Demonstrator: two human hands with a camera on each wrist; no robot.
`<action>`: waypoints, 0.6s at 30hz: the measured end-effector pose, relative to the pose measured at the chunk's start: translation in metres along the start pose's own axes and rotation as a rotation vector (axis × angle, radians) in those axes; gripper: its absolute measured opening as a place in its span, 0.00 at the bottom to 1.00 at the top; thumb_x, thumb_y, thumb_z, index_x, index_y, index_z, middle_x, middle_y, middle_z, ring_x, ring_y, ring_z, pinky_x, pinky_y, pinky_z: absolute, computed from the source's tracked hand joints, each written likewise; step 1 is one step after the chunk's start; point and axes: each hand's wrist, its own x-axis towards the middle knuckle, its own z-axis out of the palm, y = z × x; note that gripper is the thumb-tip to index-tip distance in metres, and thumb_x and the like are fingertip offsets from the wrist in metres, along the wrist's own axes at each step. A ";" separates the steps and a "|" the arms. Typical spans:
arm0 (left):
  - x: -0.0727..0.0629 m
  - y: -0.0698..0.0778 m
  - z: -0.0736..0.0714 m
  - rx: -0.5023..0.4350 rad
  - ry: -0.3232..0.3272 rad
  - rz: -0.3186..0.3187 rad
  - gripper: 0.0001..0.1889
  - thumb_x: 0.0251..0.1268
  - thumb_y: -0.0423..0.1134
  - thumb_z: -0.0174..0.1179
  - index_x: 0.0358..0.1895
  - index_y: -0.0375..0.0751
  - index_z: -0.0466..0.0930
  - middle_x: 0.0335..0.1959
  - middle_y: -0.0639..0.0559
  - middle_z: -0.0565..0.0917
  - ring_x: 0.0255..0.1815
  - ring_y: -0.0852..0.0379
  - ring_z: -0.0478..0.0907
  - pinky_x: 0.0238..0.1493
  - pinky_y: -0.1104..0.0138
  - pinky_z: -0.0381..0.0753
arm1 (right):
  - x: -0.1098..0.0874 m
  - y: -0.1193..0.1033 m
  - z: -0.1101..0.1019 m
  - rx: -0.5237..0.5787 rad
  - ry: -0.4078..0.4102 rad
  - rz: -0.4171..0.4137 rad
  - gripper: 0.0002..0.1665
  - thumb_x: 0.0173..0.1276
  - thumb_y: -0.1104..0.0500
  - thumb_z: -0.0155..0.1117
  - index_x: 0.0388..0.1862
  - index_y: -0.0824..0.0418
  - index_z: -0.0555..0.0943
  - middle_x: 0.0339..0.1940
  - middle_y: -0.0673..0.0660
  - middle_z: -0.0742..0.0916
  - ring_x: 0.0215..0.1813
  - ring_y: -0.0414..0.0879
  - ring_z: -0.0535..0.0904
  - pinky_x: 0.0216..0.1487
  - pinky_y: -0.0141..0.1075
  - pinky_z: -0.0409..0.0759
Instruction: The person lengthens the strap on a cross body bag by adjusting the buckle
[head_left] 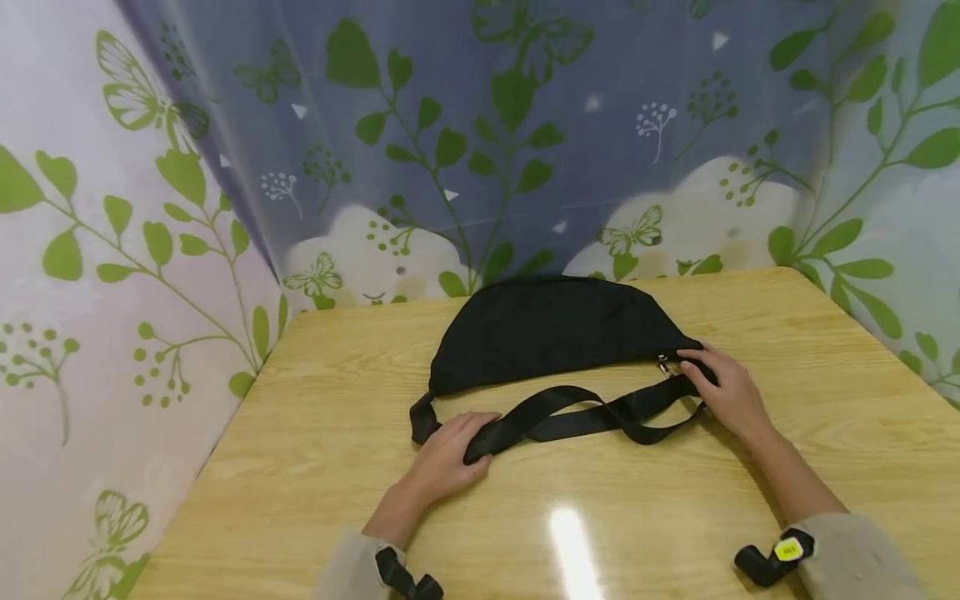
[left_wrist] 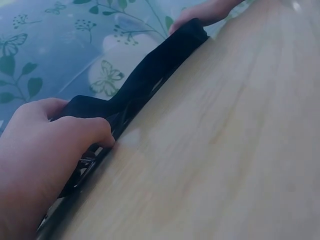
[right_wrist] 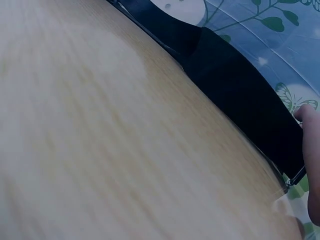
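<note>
A black waist bag (head_left: pixel 547 329) lies flat at the far part of the table, its curved edge toward the back. Its webbing strap (head_left: pixel 577 425) runs loosely along the near side, looped and twisted over itself. My left hand (head_left: pixel 450 454) pinches the strap near its left end, thumb below and fingers above; the left wrist view shows the thumb (left_wrist: pixel 95 130) against the dark webbing. At the bag's right corner, my right hand (head_left: pixel 727 387) grips the end where the strap joins. A small metal zipper pull (head_left: pixel 663 364) hangs just left of those fingers.
The light wood table (head_left: pixel 300 500) extends around the bag, with a bright reflection near its front. A printed fabric backdrop (head_left: pixel 420 150) with leaves and butterflies rises behind and at both sides. Black wrist straps (head_left: pixel 772 560) sit on both sleeves.
</note>
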 end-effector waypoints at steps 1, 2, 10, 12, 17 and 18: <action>-0.003 0.000 -0.001 -0.001 -0.002 -0.003 0.28 0.55 0.39 0.61 0.62 0.47 0.68 0.56 0.54 0.73 0.56 0.55 0.69 0.54 0.59 0.68 | 0.000 0.000 0.000 0.003 -0.002 0.006 0.21 0.71 0.54 0.52 0.56 0.67 0.75 0.61 0.75 0.68 0.62 0.70 0.59 0.54 0.64 0.56; -0.006 0.000 -0.002 -0.001 -0.005 -0.008 0.28 0.54 0.38 0.61 0.62 0.47 0.68 0.56 0.55 0.73 0.57 0.56 0.69 0.55 0.59 0.67 | -0.001 -0.001 0.000 0.006 -0.005 0.011 0.21 0.71 0.54 0.52 0.56 0.67 0.75 0.61 0.75 0.67 0.62 0.70 0.59 0.54 0.64 0.56; -0.034 -0.004 -0.021 -0.007 -0.013 -0.089 0.30 0.48 0.33 0.60 0.60 0.49 0.69 0.54 0.56 0.74 0.56 0.56 0.69 0.54 0.55 0.67 | 0.000 -0.001 -0.001 0.013 0.001 0.009 0.21 0.72 0.54 0.49 0.55 0.67 0.75 0.60 0.73 0.70 0.63 0.69 0.58 0.54 0.64 0.55; -0.040 -0.007 -0.025 -0.006 -0.006 -0.101 0.31 0.46 0.32 0.60 0.60 0.49 0.69 0.54 0.56 0.74 0.55 0.55 0.69 0.53 0.53 0.67 | 0.001 0.000 0.000 0.013 0.001 0.002 0.20 0.72 0.55 0.49 0.54 0.67 0.75 0.58 0.73 0.71 0.63 0.69 0.58 0.55 0.63 0.55; -0.039 -0.004 -0.024 0.010 0.028 -0.036 0.34 0.43 0.40 0.60 0.61 0.47 0.66 0.56 0.54 0.72 0.55 0.54 0.68 0.53 0.51 0.65 | 0.002 0.002 0.002 0.034 0.012 -0.014 0.19 0.72 0.56 0.49 0.52 0.68 0.76 0.56 0.72 0.74 0.63 0.70 0.59 0.56 0.62 0.55; -0.035 0.001 -0.020 0.021 0.049 0.003 0.34 0.43 0.42 0.59 0.62 0.45 0.66 0.56 0.53 0.71 0.55 0.54 0.68 0.54 0.52 0.65 | 0.001 0.002 0.002 0.041 0.014 -0.018 0.19 0.72 0.56 0.49 0.52 0.68 0.76 0.55 0.72 0.74 0.63 0.70 0.59 0.56 0.62 0.56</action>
